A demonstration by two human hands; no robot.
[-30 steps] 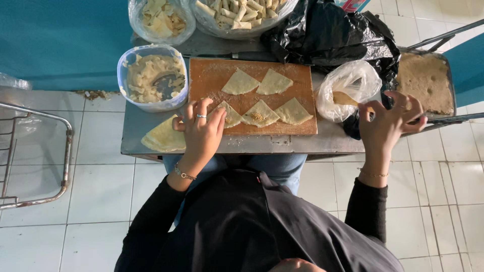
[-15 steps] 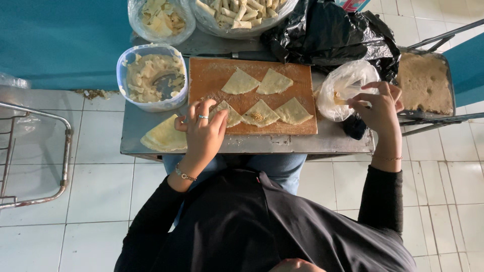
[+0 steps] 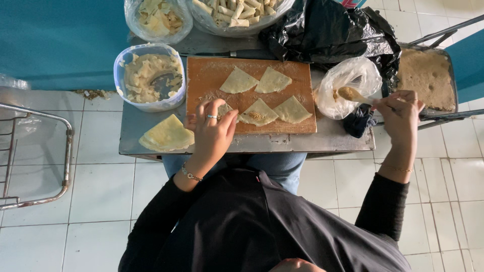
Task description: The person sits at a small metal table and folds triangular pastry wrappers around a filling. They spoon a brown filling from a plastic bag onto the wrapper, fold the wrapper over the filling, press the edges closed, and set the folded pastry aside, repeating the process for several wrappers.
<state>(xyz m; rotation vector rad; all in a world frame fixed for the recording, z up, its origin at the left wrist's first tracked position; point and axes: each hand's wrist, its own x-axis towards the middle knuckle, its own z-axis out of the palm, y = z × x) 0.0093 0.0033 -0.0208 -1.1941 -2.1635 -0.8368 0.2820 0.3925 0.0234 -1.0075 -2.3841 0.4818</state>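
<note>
A wooden cutting board (image 3: 212,75) lies on a small metal table (image 3: 333,138) and carries several triangular dough wrappers (image 3: 273,80). My left hand (image 3: 212,132) rests flat on the wrapper at the board's near left corner. My right hand (image 3: 402,115) grips a spoon (image 3: 353,94) heaped with brown filling, held over a clear plastic bag (image 3: 348,80) right of the board. One wrapper (image 3: 258,114) beside my left hand has a bit of filling on it.
A stack of round wrappers (image 3: 166,135) lies on the table's left end, next to a tub of pale mash (image 3: 149,76). Bowls of rolled pieces (image 3: 237,10), a black bag (image 3: 327,30) and a tray of brown crumbs (image 3: 423,75) sit behind. A metal rack (image 3: 35,156) stands left.
My right hand has drawn back out of the clear bag to the right and now lifts a spoonful of brown filling. My left hand has stayed on the wrapper.
</note>
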